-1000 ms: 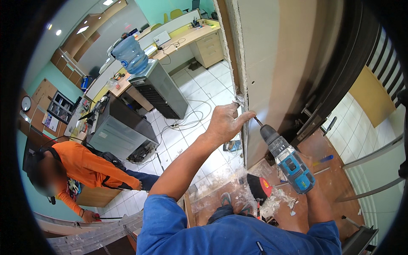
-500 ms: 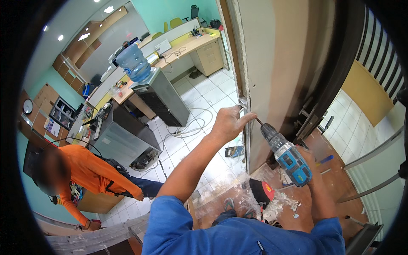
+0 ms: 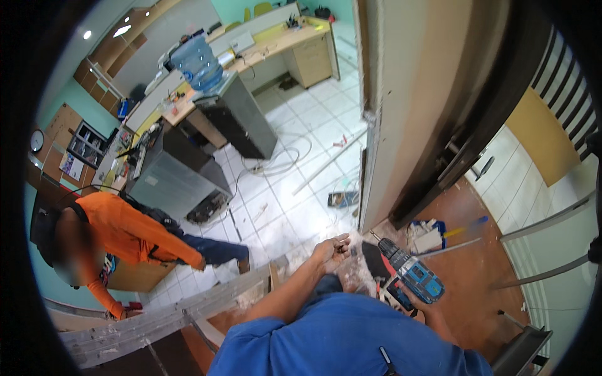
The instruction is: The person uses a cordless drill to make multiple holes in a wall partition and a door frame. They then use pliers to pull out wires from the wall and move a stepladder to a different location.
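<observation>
My right hand [image 3: 424, 303] is wrapped round the grip of a blue and black cordless drill [image 3: 421, 279]. The drill's bit [image 3: 375, 234] points up and to the left, into the air, apart from the wall edge [image 3: 370, 169]. Low in front of my body, my left hand [image 3: 331, 253] is turned palm up with its fingers half curled. Small dark brown pieces [image 3: 340, 249] lie in that palm, perhaps screws; they are too small to be sure.
On the left a co-worker in an orange top [image 3: 135, 225] leans by a grey metal rail [image 3: 163, 316]. A dispenser with a blue water bottle [image 3: 197, 62] stands beyond. Cables [image 3: 282, 160] cross the tiles. A blue tray [image 3: 433, 235] with debris sits by the wall's foot.
My left hand has come down from the wall edge and turned palm up. The drill has moved back from the wall and lower, still in my right hand. The view has tilted.
</observation>
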`<act>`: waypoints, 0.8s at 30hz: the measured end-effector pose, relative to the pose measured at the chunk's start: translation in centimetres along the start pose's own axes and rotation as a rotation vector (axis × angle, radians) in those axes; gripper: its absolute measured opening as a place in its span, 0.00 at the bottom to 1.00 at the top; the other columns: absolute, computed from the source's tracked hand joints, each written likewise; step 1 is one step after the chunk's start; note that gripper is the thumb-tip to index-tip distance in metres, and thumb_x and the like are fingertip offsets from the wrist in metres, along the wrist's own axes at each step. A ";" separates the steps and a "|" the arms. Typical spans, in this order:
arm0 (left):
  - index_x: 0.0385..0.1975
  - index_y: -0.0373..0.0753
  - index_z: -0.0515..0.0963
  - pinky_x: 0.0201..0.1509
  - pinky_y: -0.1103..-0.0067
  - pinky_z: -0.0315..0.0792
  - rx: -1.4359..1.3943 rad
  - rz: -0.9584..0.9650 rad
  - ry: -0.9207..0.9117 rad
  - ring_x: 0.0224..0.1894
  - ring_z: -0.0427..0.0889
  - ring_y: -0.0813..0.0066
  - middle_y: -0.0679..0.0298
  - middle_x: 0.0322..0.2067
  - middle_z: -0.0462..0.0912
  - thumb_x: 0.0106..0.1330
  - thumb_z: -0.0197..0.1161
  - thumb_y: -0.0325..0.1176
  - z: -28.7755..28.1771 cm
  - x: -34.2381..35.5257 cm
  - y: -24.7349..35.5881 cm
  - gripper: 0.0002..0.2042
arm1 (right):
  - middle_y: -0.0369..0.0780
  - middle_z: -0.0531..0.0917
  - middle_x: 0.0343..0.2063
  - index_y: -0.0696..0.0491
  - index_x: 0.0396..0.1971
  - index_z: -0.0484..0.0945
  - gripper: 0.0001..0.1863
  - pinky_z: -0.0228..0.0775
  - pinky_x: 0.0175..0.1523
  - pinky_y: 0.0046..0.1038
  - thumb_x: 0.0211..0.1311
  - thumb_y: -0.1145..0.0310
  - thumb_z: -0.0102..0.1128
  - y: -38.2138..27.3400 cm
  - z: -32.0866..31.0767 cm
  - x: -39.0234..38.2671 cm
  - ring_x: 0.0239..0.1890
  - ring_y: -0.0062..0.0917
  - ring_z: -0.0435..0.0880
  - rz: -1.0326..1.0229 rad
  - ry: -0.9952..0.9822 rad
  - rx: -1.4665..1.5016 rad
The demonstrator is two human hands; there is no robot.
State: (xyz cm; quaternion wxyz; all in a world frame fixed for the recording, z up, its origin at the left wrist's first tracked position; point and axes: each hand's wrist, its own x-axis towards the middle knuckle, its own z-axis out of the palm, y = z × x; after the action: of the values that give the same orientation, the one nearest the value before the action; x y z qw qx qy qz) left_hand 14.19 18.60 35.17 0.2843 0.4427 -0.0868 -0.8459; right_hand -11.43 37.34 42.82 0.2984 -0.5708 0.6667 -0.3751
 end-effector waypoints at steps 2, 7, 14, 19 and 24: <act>0.68 0.30 0.60 0.44 0.78 0.76 -0.014 -0.063 0.027 0.37 0.75 0.75 0.60 0.47 0.74 0.74 0.45 0.22 -1.9 -0.6 -1.9 0.22 | 0.41 0.88 0.36 0.53 0.41 0.85 0.15 0.78 0.48 0.33 0.57 0.63 0.74 -0.3 0.9 -0.3 0.41 0.31 0.87 0.135 -0.119 0.042; 0.71 0.33 0.56 0.52 0.79 0.77 0.032 -0.078 -0.049 0.44 0.77 0.74 0.58 0.56 0.72 0.74 0.48 0.23 -3.3 0.5 -0.6 0.26 | 0.41 0.87 0.40 0.52 0.44 0.83 0.18 0.77 0.51 0.33 0.57 0.61 0.74 -1.1 2.8 1.0 0.44 0.30 0.86 0.231 -0.254 0.073; 0.64 0.29 0.65 0.51 0.74 0.78 -0.034 -0.122 -0.065 0.45 0.79 0.69 0.55 0.48 0.76 0.73 0.47 0.20 -3.2 6.1 7.5 0.20 | 0.41 0.85 0.45 0.52 0.49 0.81 0.22 0.76 0.54 0.32 0.57 0.60 0.75 -4.8 6.1 7.8 0.48 0.30 0.84 0.316 -0.341 -0.011; 0.66 0.24 0.60 0.65 0.67 0.72 0.057 -0.073 -0.162 0.57 0.75 0.59 0.48 0.57 0.71 0.68 0.50 0.20 -5.0 8.7 17.3 0.25 | 0.41 0.84 0.48 0.51 0.53 0.79 0.25 0.75 0.57 0.32 0.57 0.58 0.74 -9.0 11.1 16.7 0.52 0.29 0.83 0.518 -0.406 0.145; 0.67 0.24 0.59 0.69 0.65 0.70 0.158 -0.034 -0.184 0.61 0.73 0.55 0.44 0.60 0.70 0.70 0.49 0.20 -8.5 10.5 28.4 0.25 | 0.43 0.84 0.50 0.52 0.55 0.78 0.26 0.75 0.59 0.33 0.61 0.56 0.71 -11.5 17.5 25.0 0.54 0.32 0.82 0.355 -0.354 -0.034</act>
State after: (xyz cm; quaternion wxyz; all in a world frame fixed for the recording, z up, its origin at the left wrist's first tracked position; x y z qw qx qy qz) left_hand 27.77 -9.74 34.12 0.2247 0.3855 -0.1716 -0.8783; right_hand 4.98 9.14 43.81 0.4621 -0.5066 0.7000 -0.1994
